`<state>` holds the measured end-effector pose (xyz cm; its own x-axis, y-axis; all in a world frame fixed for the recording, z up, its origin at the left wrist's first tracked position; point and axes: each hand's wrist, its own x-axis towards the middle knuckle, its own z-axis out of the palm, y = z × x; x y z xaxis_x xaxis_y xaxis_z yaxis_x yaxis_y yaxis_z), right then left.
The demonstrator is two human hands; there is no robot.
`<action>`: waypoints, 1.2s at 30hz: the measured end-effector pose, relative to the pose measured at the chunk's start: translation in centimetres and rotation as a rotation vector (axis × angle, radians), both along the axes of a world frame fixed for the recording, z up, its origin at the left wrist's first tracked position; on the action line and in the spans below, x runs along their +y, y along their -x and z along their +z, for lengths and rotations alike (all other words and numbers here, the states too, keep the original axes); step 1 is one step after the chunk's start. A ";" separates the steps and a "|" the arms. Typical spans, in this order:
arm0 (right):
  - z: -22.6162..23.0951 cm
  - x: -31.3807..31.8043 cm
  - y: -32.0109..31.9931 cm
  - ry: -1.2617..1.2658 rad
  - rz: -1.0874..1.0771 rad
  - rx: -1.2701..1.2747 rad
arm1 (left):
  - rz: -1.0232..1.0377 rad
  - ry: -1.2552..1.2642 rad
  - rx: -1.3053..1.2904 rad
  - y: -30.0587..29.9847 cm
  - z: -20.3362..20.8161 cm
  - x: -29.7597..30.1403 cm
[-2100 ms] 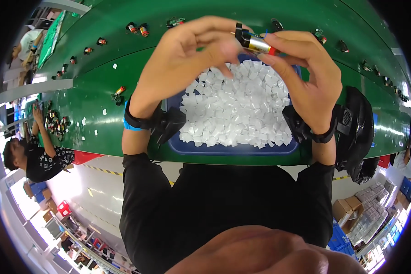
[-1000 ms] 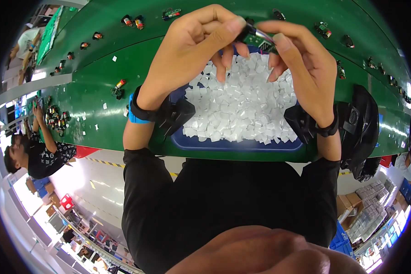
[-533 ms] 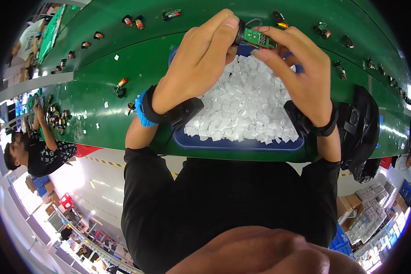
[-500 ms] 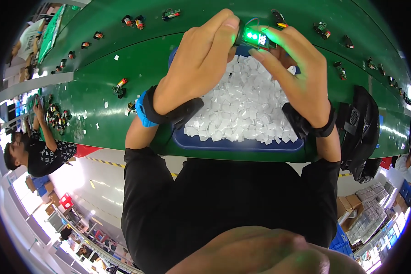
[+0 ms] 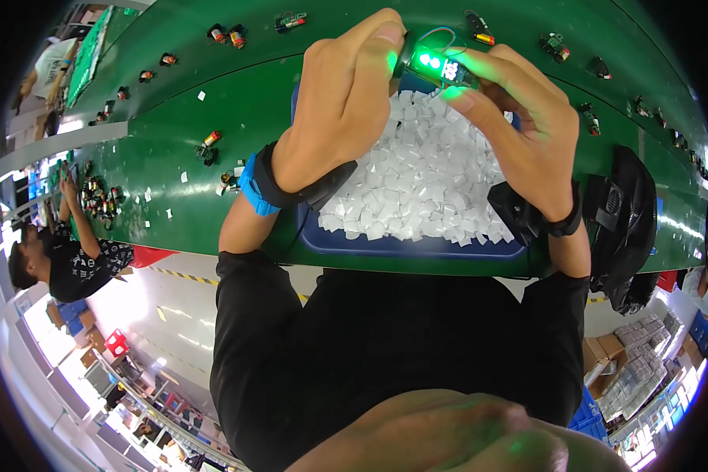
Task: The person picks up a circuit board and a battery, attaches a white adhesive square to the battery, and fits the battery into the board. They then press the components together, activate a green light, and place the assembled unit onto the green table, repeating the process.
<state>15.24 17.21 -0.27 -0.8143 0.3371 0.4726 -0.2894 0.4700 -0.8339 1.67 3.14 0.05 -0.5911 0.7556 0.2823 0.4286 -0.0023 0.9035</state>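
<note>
Over the far part of a blue tray [image 5: 417, 245], I hold up a small circuit board [image 5: 436, 66] with bright green lights, a small lit display and thin looping wires. My left hand [image 5: 340, 98] pinches a dark part at the board's left end; its fingertips are partly hidden. My right hand [image 5: 527, 130] grips the right end, thumb below and index finger above. Green light falls on both hands. Below them, the tray holds a heap of small white square pieces [image 5: 417, 181]. Each wrist wears a dark strap, with a blue band on the left one.
Small electronic assemblies with red or orange cylinders [image 5: 208, 148] lie scattered over the green table [image 5: 252, 102]. A black bag [image 5: 625, 228] lies at the right. A co-worker [image 5: 71, 256] handles something beside a cluster of assemblies [image 5: 101, 198] at the far left.
My left hand has shifted slightly up and left. My right hand has moved a little right and down, its fingers spread wider, so more of the lit board and its wires shows.
</note>
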 end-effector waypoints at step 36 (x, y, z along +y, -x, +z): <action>0.3 0.3 0.6 -0.530 -0.170 0.177 | -0.029 0.002 0.268 0.3 1.8 0.1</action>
<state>14.63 17.49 -0.01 -0.6628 0.1371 0.7361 -0.2865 0.8618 -0.4185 1.39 3.29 1.89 -0.4731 0.7721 0.4244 0.6523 -0.0168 0.7578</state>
